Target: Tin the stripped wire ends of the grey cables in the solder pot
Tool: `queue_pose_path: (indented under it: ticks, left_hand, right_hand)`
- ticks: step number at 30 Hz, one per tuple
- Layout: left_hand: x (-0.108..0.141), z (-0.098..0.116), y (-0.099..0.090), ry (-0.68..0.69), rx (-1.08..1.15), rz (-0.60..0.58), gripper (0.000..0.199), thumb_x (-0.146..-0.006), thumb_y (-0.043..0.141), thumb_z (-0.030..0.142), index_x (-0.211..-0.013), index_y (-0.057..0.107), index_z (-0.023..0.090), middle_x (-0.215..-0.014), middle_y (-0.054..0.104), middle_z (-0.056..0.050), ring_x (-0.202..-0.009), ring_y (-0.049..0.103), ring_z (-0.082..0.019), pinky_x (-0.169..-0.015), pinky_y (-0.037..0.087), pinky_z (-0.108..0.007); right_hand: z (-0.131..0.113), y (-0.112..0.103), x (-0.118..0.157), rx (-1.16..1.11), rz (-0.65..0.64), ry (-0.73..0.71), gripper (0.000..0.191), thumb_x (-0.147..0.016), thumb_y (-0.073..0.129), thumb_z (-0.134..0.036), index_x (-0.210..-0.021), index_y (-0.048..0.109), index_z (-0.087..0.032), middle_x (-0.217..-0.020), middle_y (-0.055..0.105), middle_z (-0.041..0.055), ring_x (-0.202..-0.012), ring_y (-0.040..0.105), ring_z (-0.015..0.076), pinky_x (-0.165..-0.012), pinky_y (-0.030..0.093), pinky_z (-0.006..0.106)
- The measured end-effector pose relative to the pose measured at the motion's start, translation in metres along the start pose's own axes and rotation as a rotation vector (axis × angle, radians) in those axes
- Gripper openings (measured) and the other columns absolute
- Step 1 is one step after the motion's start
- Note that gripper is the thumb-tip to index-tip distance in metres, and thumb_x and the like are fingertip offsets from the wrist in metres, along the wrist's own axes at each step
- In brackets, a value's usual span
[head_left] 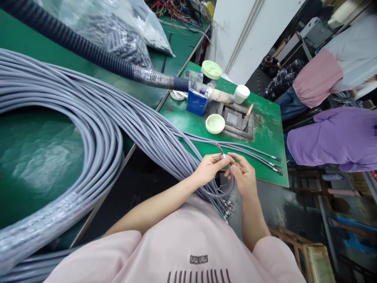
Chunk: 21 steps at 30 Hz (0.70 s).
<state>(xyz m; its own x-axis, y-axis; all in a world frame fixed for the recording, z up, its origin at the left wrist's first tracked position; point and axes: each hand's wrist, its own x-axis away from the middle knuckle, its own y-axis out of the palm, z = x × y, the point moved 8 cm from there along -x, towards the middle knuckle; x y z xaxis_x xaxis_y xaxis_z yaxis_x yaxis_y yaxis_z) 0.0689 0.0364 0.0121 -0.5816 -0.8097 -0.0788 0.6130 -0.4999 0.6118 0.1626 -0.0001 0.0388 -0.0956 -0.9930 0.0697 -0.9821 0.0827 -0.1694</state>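
Observation:
My left hand (210, 169) and my right hand (242, 173) meet in front of my chest, both closed around the end of a grey cable (231, 182). Thin red, blue and black wires (219, 147) fan out of that cable end, past a white sleeve at my left fingertips. Below my hands the cable bends in a loop. A thick bundle of grey cables (153, 125) runs from the left towards my hands. Several stripped cable ends (228, 208) hang near my lap, and a few more cables (250, 151) lie on the green table to the right.
A solder pot (234, 118) is set in the green table (268, 118), under a black extraction hose (97, 55) with a blue box (196, 103). Around it stand a pale green dish (215, 124), a lidded tub (211, 69) and a white cup (242, 93). Co-workers (326, 137) are at the right.

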Motion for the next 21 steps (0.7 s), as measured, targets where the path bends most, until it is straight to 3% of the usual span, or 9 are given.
queue_pose_path:
  ticks: [2, 4, 8, 10, 15, 21]
  left_hand:
    - [0.001, 0.006, 0.001, 0.042, -0.094, -0.005, 0.034, -0.084, 0.063, 0.046, -0.087, 0.071, 0.012, -0.077, 0.069, -0.007, -0.071, 0.065, -0.016, -0.07, 0.053, -0.029]
    - [0.004, 0.008, 0.007, 0.055, -0.226, -0.058, 0.036, -0.086, 0.061, 0.046, -0.082, 0.071, 0.012, -0.078, 0.069, -0.007, -0.074, 0.063, -0.016, -0.071, 0.051, -0.028]
    - [0.009, 0.007, 0.015, 0.092, -0.402, -0.106, 0.039, -0.086, 0.059, 0.049, -0.078, 0.072, 0.013, -0.064, 0.063, -0.003, -0.061, 0.056, -0.014, -0.058, 0.046, -0.025]
    - [0.01, 0.008, 0.017, 0.128, -0.446, -0.108, 0.038, -0.085, 0.06, 0.049, -0.075, 0.071, 0.014, -0.06, 0.059, -0.002, -0.059, 0.054, -0.013, -0.057, 0.044, -0.025]
    - [0.008, 0.009, 0.02, 0.166, -0.533, -0.173, 0.039, -0.085, 0.06, 0.048, -0.065, 0.063, 0.015, -0.058, 0.054, 0.0, -0.06, 0.051, -0.012, -0.058, 0.042, -0.024]
    - [0.007, 0.008, 0.02, 0.129, -0.491, -0.218, 0.04, -0.086, 0.058, 0.049, -0.069, 0.065, 0.013, -0.061, 0.057, -0.001, -0.059, 0.052, -0.012, -0.057, 0.041, -0.024]
  right_hand:
    - [-0.016, -0.016, -0.005, 0.161, 0.058, -0.094, 0.024, -0.084, 0.062, -0.035, -0.106, 0.068, -0.028, -0.069, 0.063, -0.0015, -0.064, 0.061, 0.0161, -0.062, 0.05, 0.03]
    - [-0.035, -0.023, -0.011, 0.289, 0.068, -0.196, 0.018, -0.084, 0.063, -0.032, -0.099, 0.072, -0.029, -0.076, 0.062, -0.0001, -0.072, 0.06, 0.0171, -0.069, 0.049, 0.033]
    - [-0.059, -0.008, -0.016, 0.381, -0.075, -0.292, 0.015, -0.08, 0.067, -0.026, -0.093, 0.073, -0.029, -0.085, 0.064, 0.002, -0.077, 0.06, 0.0185, -0.071, 0.049, 0.034]
    - [-0.064, -0.003, -0.016, 0.381, -0.062, -0.301, 0.008, -0.081, 0.065, -0.024, -0.084, 0.072, -0.028, -0.081, 0.064, 0.0017, -0.074, 0.059, 0.0179, -0.07, 0.047, 0.033]
    - [-0.051, -0.003, -0.019, 0.22, 0.051, -0.233, 0.02, -0.08, 0.06, -0.022, -0.059, 0.061, -0.023, -0.064, 0.053, -0.0005, -0.06, 0.049, 0.0147, -0.058, 0.039, 0.03]
    - [-0.028, -0.002, -0.035, -0.156, 0.116, -0.17, 0.024, -0.073, 0.056, -0.02, -0.049, 0.058, -0.021, -0.056, 0.047, 0.0001, -0.056, 0.045, 0.0141, -0.055, 0.036, 0.03]
